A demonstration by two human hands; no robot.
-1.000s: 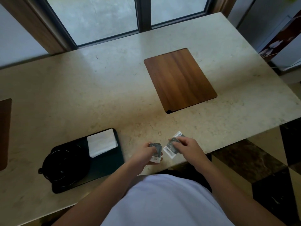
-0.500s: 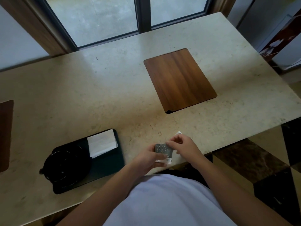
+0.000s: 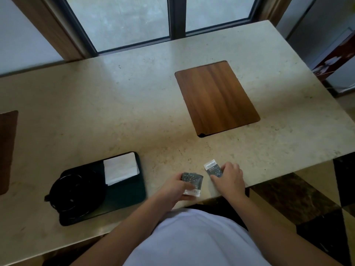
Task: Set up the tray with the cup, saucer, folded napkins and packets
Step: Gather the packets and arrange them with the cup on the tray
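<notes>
A dark tray [image 3: 124,196] lies near the table's front edge on the left. On it stand a black cup and saucer [image 3: 76,191] at the left end and a white folded napkin [image 3: 120,167] at the far right corner. My left hand [image 3: 176,187] holds a small stack of grey and white packets [image 3: 193,182] just right of the tray. My right hand [image 3: 229,177] rests its fingers on another grey packet [image 3: 213,167] that lies on the table.
The beige stone table [image 3: 115,112] has a wooden inset panel [image 3: 216,96] at the far right and another [image 3: 7,148] at the left edge. A window runs along the back. The table's front edge is right at my body.
My hands came together half a second ago with the packets between them. They have since parted: the left keeps a stack and the right has moved back onto a packet on the table.
</notes>
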